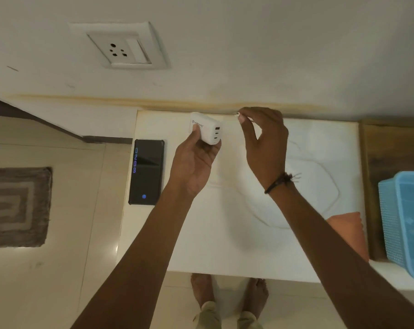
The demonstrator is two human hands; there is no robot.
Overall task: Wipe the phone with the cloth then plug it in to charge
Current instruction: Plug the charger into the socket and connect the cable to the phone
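A black phone (pixel 146 172) lies face up on the left edge of the white table (pixel 201 245), its screen lit with blue digits. My left hand (pixel 194 162) holds a white charger adapter (pixel 206 131) above the table, its three ports facing right. My right hand (pixel 263 143) pinches the small plug end of a white cable (pixel 237 114) just right of the adapter, apart from it. The white cable (pixel 296 162) loops over the table behind my right wrist. An orange cloth (pixel 348 231) lies at the table's right edge.
A white wall socket with a switch (pixel 120 47) sits on the wall above and left of the table. A blue plastic basket (pixel 405 222) stands on a wooden surface at the right. A grey mat (pixel 16 206) lies on the floor at left. My bare feet show below the table.
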